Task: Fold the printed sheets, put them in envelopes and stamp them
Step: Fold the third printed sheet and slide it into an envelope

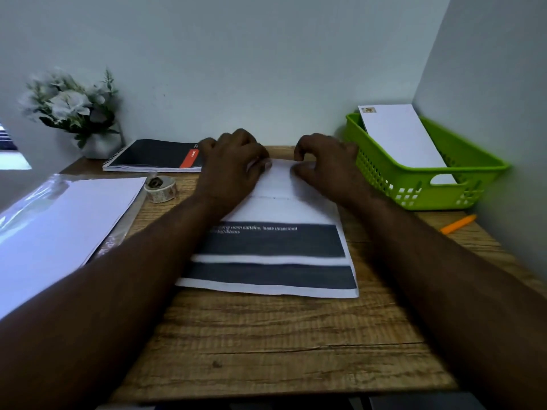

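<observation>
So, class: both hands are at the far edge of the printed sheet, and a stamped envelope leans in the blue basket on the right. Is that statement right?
One detail is wrong: the basket is green, not blue. The head view shows both the left hand and right hand at the far edge of the printed sheet, and the stamped envelope leaning in it.

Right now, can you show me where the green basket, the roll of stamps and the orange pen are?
green basket (381,173), head view, on its front wall of holes.
roll of stamps (161,189), head view, on the roll's side.
orange pen (458,224), head view, on its barrel.
</observation>
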Tool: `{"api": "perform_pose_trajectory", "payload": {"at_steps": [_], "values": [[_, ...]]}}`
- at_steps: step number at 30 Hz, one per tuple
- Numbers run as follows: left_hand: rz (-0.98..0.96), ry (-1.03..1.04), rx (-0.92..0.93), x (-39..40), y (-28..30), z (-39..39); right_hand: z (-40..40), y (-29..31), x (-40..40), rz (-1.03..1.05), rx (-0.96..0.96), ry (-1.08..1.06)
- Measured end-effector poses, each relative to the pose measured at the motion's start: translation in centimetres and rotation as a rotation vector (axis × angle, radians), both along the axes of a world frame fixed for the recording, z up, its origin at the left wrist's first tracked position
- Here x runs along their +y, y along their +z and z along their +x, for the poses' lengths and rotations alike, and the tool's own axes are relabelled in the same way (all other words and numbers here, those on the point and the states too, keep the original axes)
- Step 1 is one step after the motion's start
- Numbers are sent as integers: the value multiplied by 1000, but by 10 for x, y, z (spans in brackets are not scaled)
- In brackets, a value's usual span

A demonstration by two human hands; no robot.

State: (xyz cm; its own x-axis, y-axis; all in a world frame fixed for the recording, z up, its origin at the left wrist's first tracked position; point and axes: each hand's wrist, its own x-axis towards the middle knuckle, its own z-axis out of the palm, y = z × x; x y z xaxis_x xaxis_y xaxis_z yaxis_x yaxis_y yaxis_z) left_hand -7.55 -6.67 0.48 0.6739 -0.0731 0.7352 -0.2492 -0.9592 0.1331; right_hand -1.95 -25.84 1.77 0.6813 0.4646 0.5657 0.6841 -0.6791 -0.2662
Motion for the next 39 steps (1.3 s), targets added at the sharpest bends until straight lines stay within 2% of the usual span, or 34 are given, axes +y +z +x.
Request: {"api": "perform_pose_trajectory", "payload": {"at_steps": [2, 4, 6, 8, 11, 15, 20, 26, 33, 39], "values": [[24, 12, -37, -2, 0, -2, 0, 2, -1, -59, -108, -12], [5, -47, 50, -4, -3, -4, 2, -1, -2, -150, -123, -7], [-18, -91, 184, -5, -6, -3, 3, -5, -4, -297, -13, 21], [-62, -102, 337, -7, -11, -1, 3, -9, -5, -388, 197, 86], [-123, -92, 516, -10, -19, 6, 3, -13, -4, -297, 387, 159], [-112, -46, 601, -18, -22, 8, 4, -17, 6, -252, 335, 124], [52, 18, 758, -21, -26, 13, -2, -29, 27, -377, 274, 127], [119, 88, 831, -21, -25, 13, 4, -39, 32, -455, 285, 76], [89, 178, 886, -20, -27, 14, 0, -36, 32, -495, 336, -62], [68, 188, 888, -22, -24, 10, 7, -37, 11, -463, 272, -305]]}}
